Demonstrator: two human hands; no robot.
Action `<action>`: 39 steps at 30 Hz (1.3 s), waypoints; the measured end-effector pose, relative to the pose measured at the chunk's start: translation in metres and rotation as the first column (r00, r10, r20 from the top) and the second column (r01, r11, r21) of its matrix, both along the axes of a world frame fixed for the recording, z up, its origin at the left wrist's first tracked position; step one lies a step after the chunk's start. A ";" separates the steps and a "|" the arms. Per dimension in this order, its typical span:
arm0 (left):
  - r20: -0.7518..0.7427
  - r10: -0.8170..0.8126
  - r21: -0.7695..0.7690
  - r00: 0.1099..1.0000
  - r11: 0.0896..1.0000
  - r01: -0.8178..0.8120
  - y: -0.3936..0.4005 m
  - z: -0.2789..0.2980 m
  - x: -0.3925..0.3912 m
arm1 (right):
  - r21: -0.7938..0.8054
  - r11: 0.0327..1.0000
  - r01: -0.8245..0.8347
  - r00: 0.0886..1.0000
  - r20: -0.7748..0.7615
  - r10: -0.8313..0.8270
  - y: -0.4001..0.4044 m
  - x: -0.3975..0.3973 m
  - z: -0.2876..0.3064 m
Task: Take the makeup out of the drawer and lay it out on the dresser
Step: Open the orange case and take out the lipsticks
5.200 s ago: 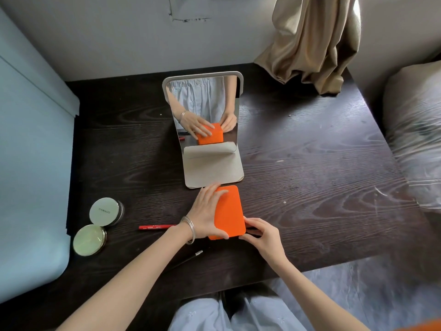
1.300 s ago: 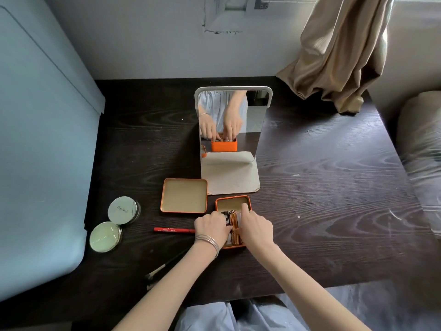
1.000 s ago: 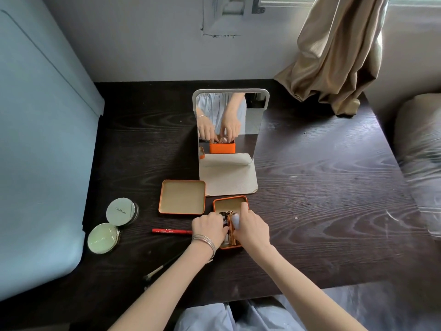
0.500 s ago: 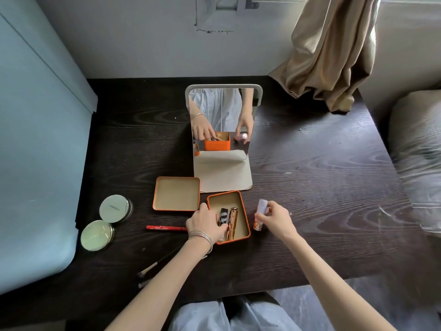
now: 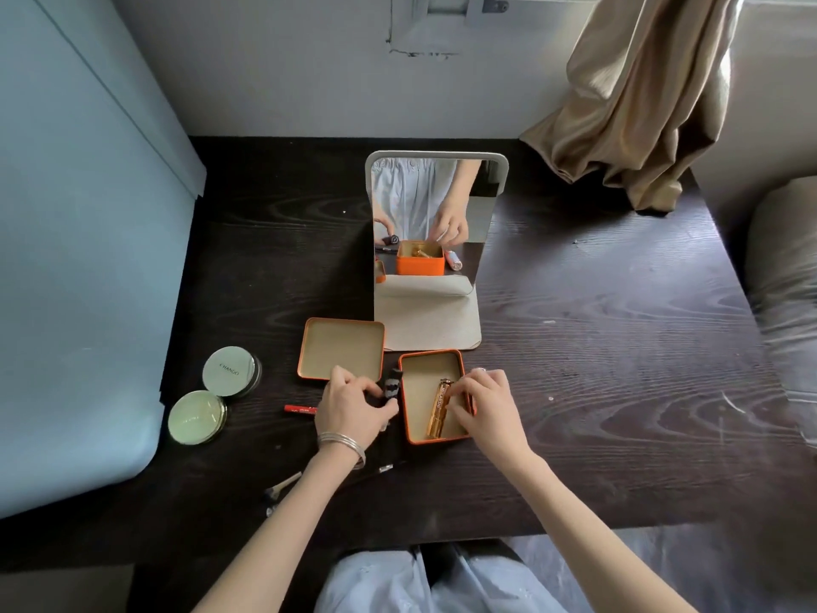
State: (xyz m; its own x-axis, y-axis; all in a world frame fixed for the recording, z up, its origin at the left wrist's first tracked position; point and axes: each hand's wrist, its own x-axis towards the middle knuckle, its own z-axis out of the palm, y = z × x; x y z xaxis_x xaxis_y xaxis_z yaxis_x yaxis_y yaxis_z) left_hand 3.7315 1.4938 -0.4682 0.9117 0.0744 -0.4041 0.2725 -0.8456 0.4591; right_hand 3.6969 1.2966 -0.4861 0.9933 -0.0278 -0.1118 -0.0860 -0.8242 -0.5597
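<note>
Emptying the tin (image 5: 411, 418): my left hand (image 5: 353, 407) pinches a dark tube (image 5: 391, 387), right hand (image 5: 484, 402) pinches the gold lipstick (image 5: 439, 409). Next: set both on the surface (image 5: 619, 347).

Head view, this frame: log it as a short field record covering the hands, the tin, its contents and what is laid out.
left hand: grips a small black tube just left of the tin
right hand: fingers at the gold lipstick tube, grip unclear
open orange metal tin: on the dark wooden dresser, only the gold tube visible inside
orange tin lid: upturned, left of the standing mirror's base
laid out at left: two round pale green compacts, red pencil
</note>
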 end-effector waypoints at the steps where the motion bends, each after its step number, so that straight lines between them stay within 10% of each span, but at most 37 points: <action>1: -0.015 -0.021 0.048 1.000 0.999 0.022 0.006 -0.003 -0.003 | -0.034 0.999 -0.028 0.999 0.019 0.028 0.005 -0.001 -0.001; 9: -0.015 -0.083 0.169 0.996 0.982 0.084 0.016 -0.019 -0.005 | -0.335 0.932 -0.140 0.989 -0.009 0.146 0.021 0.001 0.000; 23: 0.239 -0.129 0.065 0.962 0.991 0.117 0.040 -0.024 0.010 | -0.359 0.900 -0.247 0.963 0.015 0.271 0.012 0.032 -0.009; 33: 0.156 -0.252 0.226 0.955 0.950 0.213 0.044 -0.028 0.036 | -0.197 0.939 0.281 0.954 -0.048 -0.296 -0.035 0.054 0.007; 39: 0.116 -0.289 0.257 0.950 0.933 0.252 0.040 -0.027 0.040 | 0.017 0.785 0.620 0.768 -0.216 -0.602 -0.046 0.068 0.008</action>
